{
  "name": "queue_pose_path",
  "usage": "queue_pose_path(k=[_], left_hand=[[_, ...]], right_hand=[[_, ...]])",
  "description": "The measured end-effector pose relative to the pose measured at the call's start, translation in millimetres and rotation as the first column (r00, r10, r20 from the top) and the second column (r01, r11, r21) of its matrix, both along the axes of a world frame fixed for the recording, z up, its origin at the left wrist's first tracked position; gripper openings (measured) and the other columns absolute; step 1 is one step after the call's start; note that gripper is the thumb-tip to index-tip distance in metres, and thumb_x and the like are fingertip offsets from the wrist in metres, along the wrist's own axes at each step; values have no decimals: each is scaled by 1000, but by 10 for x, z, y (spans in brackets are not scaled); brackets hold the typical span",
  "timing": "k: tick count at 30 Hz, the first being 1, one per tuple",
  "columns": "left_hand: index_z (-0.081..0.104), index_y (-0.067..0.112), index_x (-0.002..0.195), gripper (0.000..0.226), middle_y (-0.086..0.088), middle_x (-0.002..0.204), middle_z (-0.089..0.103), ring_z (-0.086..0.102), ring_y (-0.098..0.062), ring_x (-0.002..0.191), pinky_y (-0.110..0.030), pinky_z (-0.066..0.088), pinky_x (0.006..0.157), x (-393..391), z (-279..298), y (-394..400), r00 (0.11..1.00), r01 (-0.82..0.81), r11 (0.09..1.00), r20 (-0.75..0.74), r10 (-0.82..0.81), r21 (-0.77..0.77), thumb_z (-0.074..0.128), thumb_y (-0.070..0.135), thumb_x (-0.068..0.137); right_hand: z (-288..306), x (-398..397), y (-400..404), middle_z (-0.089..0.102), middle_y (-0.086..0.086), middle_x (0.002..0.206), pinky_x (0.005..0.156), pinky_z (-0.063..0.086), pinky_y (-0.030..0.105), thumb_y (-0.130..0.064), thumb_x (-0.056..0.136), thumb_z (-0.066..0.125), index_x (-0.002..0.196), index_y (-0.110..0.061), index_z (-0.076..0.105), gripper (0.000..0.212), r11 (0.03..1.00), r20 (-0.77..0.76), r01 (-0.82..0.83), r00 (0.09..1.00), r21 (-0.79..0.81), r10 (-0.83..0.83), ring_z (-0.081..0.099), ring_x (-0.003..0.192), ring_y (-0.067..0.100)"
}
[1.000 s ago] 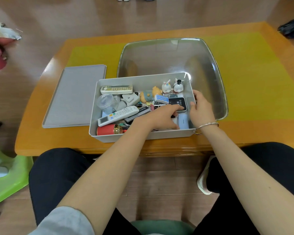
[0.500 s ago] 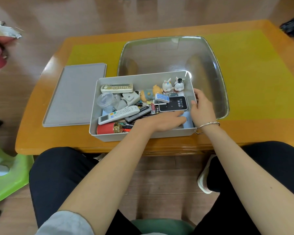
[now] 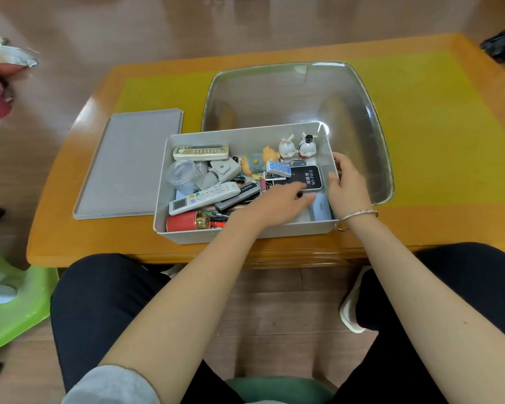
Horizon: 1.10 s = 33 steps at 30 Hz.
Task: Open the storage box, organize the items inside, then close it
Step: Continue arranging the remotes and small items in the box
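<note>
I am steadying the box (image 3: 245, 231) wall with my right hand (image 3: 347, 188), fingers relaxed, while my left hand (image 3: 277, 204) is reaching flat toward the black device (image 3: 306, 177), holding nothing.

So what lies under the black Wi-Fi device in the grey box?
Under the black Wi-Fi device, only pale blue flat items show near it; the left hand covers the rest.
</note>
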<state>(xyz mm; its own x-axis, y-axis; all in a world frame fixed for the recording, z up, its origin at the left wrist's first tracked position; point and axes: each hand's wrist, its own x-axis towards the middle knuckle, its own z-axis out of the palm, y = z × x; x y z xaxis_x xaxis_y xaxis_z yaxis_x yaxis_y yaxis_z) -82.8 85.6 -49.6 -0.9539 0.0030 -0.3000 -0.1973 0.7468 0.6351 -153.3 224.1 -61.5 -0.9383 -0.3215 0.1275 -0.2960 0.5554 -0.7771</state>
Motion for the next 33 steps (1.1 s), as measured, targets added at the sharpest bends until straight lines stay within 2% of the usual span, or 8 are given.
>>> queue_pose_path(k=[2,4,9,15,19,22,28,33], left_hand=[[54,17,128,36,0,102,63,59,-21,99,-31,45,77,8,-10,-84,985,-53,987,-171,27,-153,52,34,96],[59,18,117,26,-2,104,62,57,-22,98,-32,46,72,3,-24,-164,965,-46,929,-257,-54,-368,58,24,91],[62,19,111,24,-4,109,64,56,-23,102,-32,42,72,-17,-55,-218,963,6,773,-206,-176,-634,63,22,88],[61,22,114,21,-1,110,64,54,-23,104,-33,32,76,25,14,-249,947,38,803,-236,-219,-595,55,21,93],[59,17,119,24,-4,113,60,55,-26,102,-41,35,89,191,171,-259,868,-100,934,-489,-88,-344,53,22,96],[64,10,117,25,-10,105,58,56,-27,93,-40,44,83,287,319,-400,787,-220,959,-613,66,-180,57,13,94],[66,10,118,28,-11,104,59,53,-28,98,-39,44,84,452,384,-897,724,-474,857,-645,247,-204,55,6,93],[68,14,115,32,-12,106,62,50,-35,101,-41,32,83,522,314,-1207,729,-554,759,-639,245,-341,53,1,91]], right_hand=[[6,4,0,59,10,122,79,45,24,-6,95,41,131,-10,46,36,1000,5,0,1000,-1,0,57,108,22],[4,3,1,58,9,123,83,48,28,-6,96,41,131,-11,45,36,1000,3,-2,1000,8,2,57,109,23],[0,1,0,58,8,124,90,50,37,-7,96,41,132,-13,44,37,1000,12,-2,1000,24,1,56,111,23],[-6,4,-2,59,7,123,84,48,30,-7,96,41,132,-14,44,37,1000,10,0,1000,29,0,57,109,22],[-8,1,-4,59,7,122,88,51,38,-7,96,41,132,-15,44,38,999,7,5,1000,51,-6,57,108,23],[0,-4,-5,59,8,121,84,48,30,-5,95,42,131,-14,45,38,997,-22,3,1000,75,-1,57,107,23],[101,34,-33,50,7,132,97,36,46,-7,87,54,132,-15,46,46,945,-266,86,964,314,1,44,121,29],[228,106,-169,55,2,125,95,30,37,-14,86,56,116,-19,61,31,934,-416,50,903,353,109,40,121,25]])
